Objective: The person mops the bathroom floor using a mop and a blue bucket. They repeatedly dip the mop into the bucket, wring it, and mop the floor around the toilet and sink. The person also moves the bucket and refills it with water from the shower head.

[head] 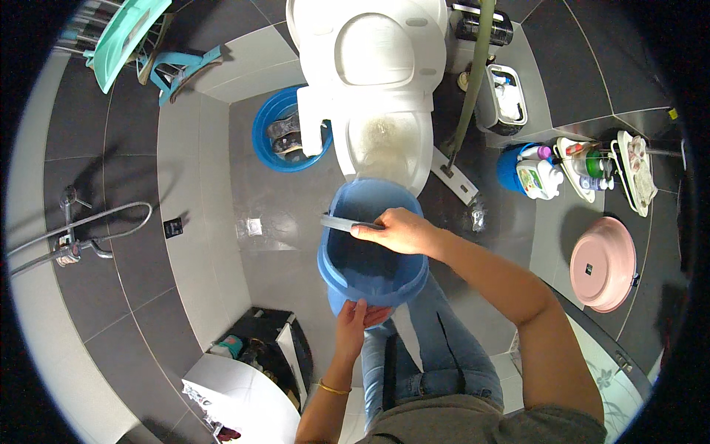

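Note:
A blue plastic bucket (331, 261) is tilted over the front of a white toilet (343, 150), whose seat lid is raised; its lip is at the bowl's front edge. Dark liquid seems to lie inside the bucket. My right hand (396, 230) grips the bucket's grey handle (339, 222) above the opening. Under the near side of the bucket, my left hand (359, 315) supports it with the fingers against the lower wall. Brownish, foamy water (383, 136) shows in the toilet bowl. The bucket's bottom is hidden.
Left of the toilet, a blue basin (260, 133) holds a pair of shoes. A green pole mop (471, 94) stands at the right, near a waste bin (518, 89) and bottles (538, 178). A white washbasin (249, 394) is at lower left. The grey floor (294, 277) looks wet.

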### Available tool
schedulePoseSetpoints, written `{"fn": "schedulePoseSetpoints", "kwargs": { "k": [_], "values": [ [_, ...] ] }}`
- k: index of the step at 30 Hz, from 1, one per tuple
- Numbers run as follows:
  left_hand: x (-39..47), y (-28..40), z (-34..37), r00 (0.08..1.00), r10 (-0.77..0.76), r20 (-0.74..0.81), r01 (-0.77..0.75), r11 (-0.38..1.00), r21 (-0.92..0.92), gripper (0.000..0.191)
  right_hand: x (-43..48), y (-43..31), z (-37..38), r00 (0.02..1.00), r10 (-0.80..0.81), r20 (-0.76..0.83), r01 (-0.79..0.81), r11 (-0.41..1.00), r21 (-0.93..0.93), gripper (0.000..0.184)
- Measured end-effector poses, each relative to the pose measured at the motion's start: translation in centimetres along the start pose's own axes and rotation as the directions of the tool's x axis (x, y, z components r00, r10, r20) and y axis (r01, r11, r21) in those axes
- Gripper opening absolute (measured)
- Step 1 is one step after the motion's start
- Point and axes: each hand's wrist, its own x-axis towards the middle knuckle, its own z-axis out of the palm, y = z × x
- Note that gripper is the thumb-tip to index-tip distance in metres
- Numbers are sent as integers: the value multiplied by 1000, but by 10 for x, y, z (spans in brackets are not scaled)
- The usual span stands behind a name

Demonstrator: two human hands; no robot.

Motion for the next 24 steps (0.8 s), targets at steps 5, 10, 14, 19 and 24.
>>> {"fn": "schedulePoseSetpoints", "kwargs": {
  "k": [5,10,14,19,24],
  "values": [
    [12,-1,5,998,57,9,-57,997,47,25,10,13,-18,1000,-26,10,25,999,46,81],
    [24,24,29,999,44,26,-44,999,3,23,19,18,-47,997,32,69,-44,983,180,70],
    [38,40,52,992,121,44,-124,990,71,25,35,40,-70,993,29,111,-63,946,318,64],
    [59,59,77,992,101,69,-108,989,97,24,33,52,-114,992,28,125,-73,925,374,61],
    [77,76,115,990,112,81,-123,983,134,24,40,78,-144,995,-20,95,-20,915,402,61]
  ]
}}
